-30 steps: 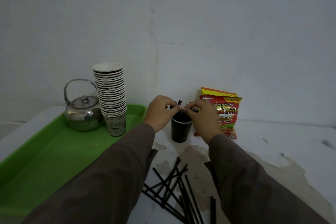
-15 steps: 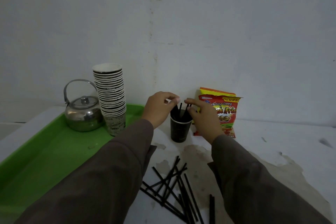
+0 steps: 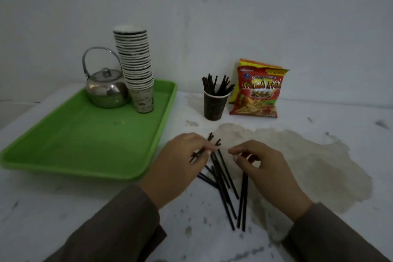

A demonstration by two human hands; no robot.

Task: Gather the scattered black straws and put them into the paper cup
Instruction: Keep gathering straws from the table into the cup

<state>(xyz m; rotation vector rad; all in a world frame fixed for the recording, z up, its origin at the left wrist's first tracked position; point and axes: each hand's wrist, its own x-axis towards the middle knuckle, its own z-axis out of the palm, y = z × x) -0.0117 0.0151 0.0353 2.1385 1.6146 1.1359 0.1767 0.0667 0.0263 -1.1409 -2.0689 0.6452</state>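
Both hands have left the cup rim, where they were half a second ago, and are now low over the loose straws near the table's front.

Paper cup (image 3: 214, 105): dark, upright on the white table (image 3: 319, 117), just left of the red snack packet (image 3: 258, 93). A bundle of black straws (image 3: 215, 84) stands in it, tips fanned above the rim. No hand touches it.

Green tray (image 3: 85, 134) to the left holds a steel kettle (image 3: 105, 89) and a tall stack of paper cups (image 3: 136, 66), kettle and stack touching or nearly so.

Loose straws (image 3: 225, 178): a crossed heap on the table between the two hands, well in front of the cup, with a pair lying apart toward the right (image 3: 243, 198) and running back under the right hand.

Left hand (image 3: 180, 164): fingertips (image 3: 207, 151) pinched together on one or two straws at the heap's far end, the ends sticking out past the fingers. Grip is closed on them.

Right hand (image 3: 265, 166): fingers curled, thumb and forefinger close together just above the top of the right-hand pair. Whether they actually grip a straw, cannot tell; the fingers hide the contact.

Brown sleeves cover both forearms. Table surface stained and flecked around the straws.
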